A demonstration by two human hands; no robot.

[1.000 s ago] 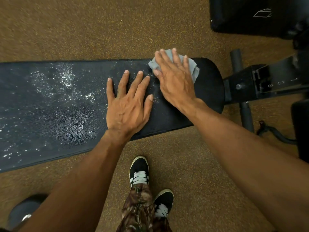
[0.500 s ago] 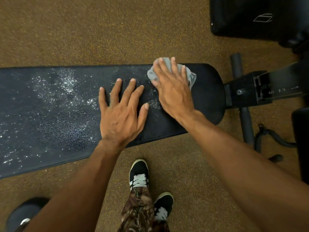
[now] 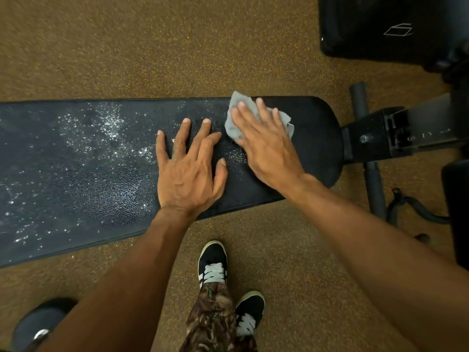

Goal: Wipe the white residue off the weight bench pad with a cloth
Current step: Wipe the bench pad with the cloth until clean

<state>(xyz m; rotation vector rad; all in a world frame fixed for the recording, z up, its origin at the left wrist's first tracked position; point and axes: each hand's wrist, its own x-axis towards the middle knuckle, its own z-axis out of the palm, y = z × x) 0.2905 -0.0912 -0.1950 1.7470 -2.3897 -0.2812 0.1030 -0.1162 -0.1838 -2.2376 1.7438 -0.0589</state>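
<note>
Your right hand [image 3: 266, 148] has drawn the cloth [image 3: 232, 125] slightly back toward 6 o'clock from the far edge of the bench pad [image 3: 312, 138], fingers flat, pressing it down. Your left hand [image 3: 189, 174] rests flat on the pad, bracing. Most of the white residue [image 3: 109, 128] lies unwiped at 9 o'clock, so expect long strokes that way.

Shows a black vinyl-like skin on the bench [image 3: 76, 174], pebbled and faintly glossy where light catches. Carries white residue [image 3: 111, 128] as dry, glittering specks. Presents the cloth [image 3: 234, 123] as soft grey fabric, matt and crumpled, fuzzy at one edge. Gives the floor [image 3: 152, 47] a rough, brown, yellow-flecked, rubbery grain. Puts dull black painted metal on the frame [image 3: 378, 128], with one bright bolt [image 3: 365, 138]. Adds a smooth, dark pad [image 3: 368, 26] top right, matt black shoes [image 3: 212, 255] with white laces, and camouflage-print cloth trousers [image 3: 210, 313].
</note>
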